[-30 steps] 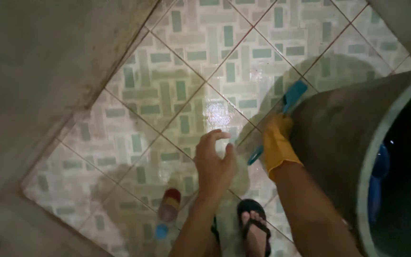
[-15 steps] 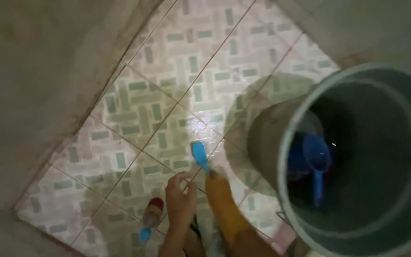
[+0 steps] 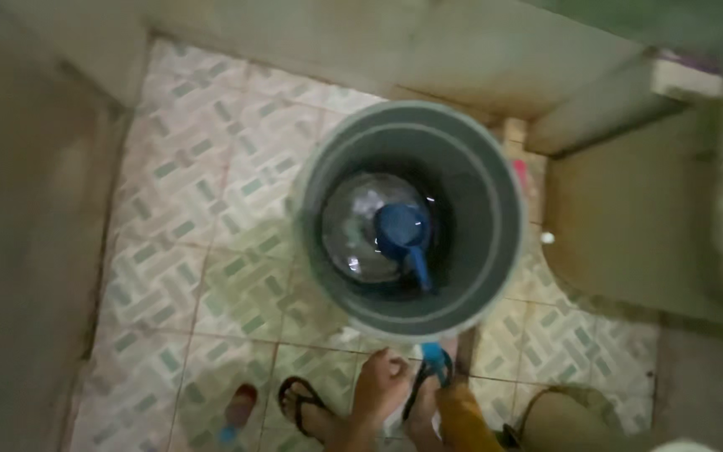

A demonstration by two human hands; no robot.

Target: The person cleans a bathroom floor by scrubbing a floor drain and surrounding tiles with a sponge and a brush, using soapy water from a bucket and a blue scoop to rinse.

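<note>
My right hand wears a yellow glove and is shut on a blue brush whose head points up toward the bucket. Just to its left is my bare left hand, fingers curled in and holding nothing. Both hands hang low over my feet in dark flip-flops. Straight ahead stands a large grey bucket with water in the bottom. A blue dipper floats inside it.
A small bottle with a red body and blue cap lies on the wet patterned floor tiles at lower left. Concrete walls close in at the left and back. A pale concrete fixture fills the right side.
The view has swung from the floor tiles to straight over the bucket. Both hands have dropped back toward my feet. The left hand's fingers have curled in.
</note>
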